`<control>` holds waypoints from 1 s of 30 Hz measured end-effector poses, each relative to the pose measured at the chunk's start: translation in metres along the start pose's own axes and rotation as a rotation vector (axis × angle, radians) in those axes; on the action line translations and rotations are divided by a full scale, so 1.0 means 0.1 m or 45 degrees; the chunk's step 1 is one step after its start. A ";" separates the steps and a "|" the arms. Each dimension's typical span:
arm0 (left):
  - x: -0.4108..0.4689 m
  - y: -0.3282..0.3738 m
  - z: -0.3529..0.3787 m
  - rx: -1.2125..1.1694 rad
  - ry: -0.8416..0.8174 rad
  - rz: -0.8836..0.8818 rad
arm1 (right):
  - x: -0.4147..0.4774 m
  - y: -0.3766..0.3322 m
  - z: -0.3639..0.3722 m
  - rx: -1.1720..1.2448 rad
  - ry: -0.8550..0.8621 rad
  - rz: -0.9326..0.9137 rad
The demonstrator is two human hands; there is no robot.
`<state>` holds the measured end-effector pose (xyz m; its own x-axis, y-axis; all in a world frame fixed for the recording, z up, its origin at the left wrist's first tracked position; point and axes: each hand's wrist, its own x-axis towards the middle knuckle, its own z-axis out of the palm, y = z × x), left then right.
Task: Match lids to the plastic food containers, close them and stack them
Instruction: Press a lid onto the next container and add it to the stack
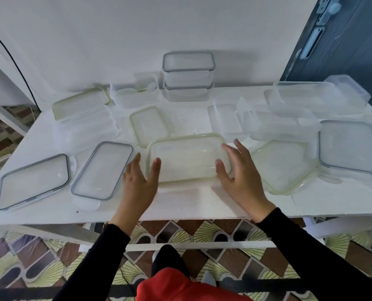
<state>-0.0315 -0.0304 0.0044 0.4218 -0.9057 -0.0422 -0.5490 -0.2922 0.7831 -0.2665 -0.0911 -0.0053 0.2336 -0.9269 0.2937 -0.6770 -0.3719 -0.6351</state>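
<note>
A white counter (pixel 180 205) stands against a plain white wall (pixel 115 40), with a dark door (pixel 343 51) to the right and a patterned tile floor (pixel 50 268) below.

The clear plastic is spread out flat, probably so that each lid's shape can be compared at a glance. A long grey-edged lid (pixel 103 170) and a wide grey-edged lid (pixel 34 181) lie at the front left. A small green-edged lid (pixel 149 124) sits mid-counter, and a square grey-edged lid (pixel 351 146) lies at the far right. Open tubs crowd the back.

A finished stack (pixel 188 77) of two closed containers is at the rear against the wall, out of the working space.

At the front centre lies the green-edged container (pixel 187 157), pulled close to the person. It appears to carry its lid, though the clear plastic makes that hard to confirm.

The left hand (pixel 140 179) and right hand (pixel 239 170) flank its two short ends, fingers straight and spread, gripping nothing. I cannot tell whether the fingertips touch the rim.

This placing suits pressing the side flaps shut or lifting it toward the stack.
</note>
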 end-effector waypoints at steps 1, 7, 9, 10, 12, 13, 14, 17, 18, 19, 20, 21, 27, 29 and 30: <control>0.05 -0.02 -0.06 -0.100 -0.081 -0.105 | 0.05 -0.01 -0.01 0.068 -0.028 0.100; 0.27 0.14 -0.41 -0.552 -0.091 -0.080 | 0.51 -0.38 -0.04 0.323 0.142 0.107; 0.47 0.20 -0.66 -0.756 -0.011 -0.052 | 0.81 -0.65 -0.01 0.464 0.227 0.033; 0.59 0.22 -0.81 -0.791 0.017 -0.035 | 0.97 -0.77 0.01 0.547 0.255 0.006; 0.86 0.19 -1.10 -0.832 0.062 -0.039 | 1.29 -0.98 0.10 0.749 0.294 0.044; 1.00 0.16 -1.25 -0.854 0.084 -0.051 | 1.46 -1.03 0.19 0.840 0.299 0.120; 1.15 0.11 -1.39 -0.884 0.102 -0.072 | 1.64 -1.06 0.30 0.877 0.276 0.197; 1.56 -0.04 -1.72 -0.922 0.144 -0.164 | 2.07 -1.03 0.77 0.483 0.012 0.246; 1.71 -0.08 -1.81 -0.929 0.163 -0.179 | 2.17 -1.04 0.95 0.306 -0.078 0.204; 1.85 -0.11 -1.88 -0.942 0.180 -0.197 | 2.26 -1.06 1.12 0.175 -0.132 0.141; 1.97 -0.13 -1.94 -0.955 0.190 -0.208 | 2.32 -1.08 1.27 0.095 -0.155 0.080; 2.10 -0.14 -2.01 -0.970 0.191 -0.218 | 2.41 -1.12 1.41 0.054 -0.147 0.040; 2.72 -0.15 -2.19 -1.049 0.101 -0.261 | 2.93 -1.07 1.82 -0.487 -0.310 -0.058; 2.88 -0.17 -2.21 -1.064 0.072 -0.266 | 3.01 -1.03 1.87 -0.584 -0.346 0.016; 2.95 -0.19 -2.22 -1.068 0.063 -0.277 | 3.03 -1.02 1.89 -0.565 -0.351 0.058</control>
<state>0.2637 -0.2239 0.1147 0.4969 -0.8361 -0.2322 0.2523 -0.1168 0.9606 0.0056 -0.3435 0.0133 0.3315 -0.9428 0.0360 -0.9073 -0.3290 -0.2619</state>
